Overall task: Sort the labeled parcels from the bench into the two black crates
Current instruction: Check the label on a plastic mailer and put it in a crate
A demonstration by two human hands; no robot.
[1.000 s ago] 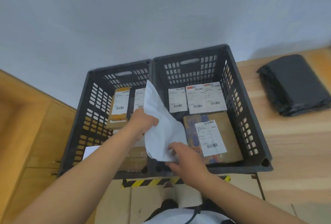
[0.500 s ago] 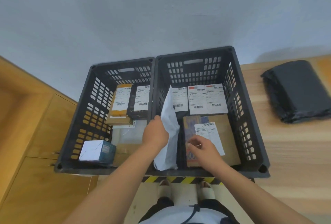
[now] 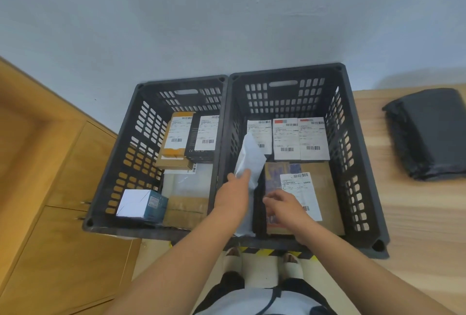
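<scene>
Left hand (image 3: pixel 233 192): grips mailer (image 3: pixel 249 153), standing it on edge by the right crate (image 3: pixel 287 69) left wall, likely to save floor space.
Right hand (image 3: pixel 286 205): relaxed, touching box (image 3: pixel 326 188), seemingly keeping the gap.

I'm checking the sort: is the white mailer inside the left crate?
No, the left hand holds the white mailer upright inside the right crate, by its left wall.

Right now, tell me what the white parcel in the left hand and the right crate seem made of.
White parcel: likely thin plastic film or paper, matte; it creases and bends softly. Right crate: rigid moulded plastic, matte black, with slotted walls.
</scene>
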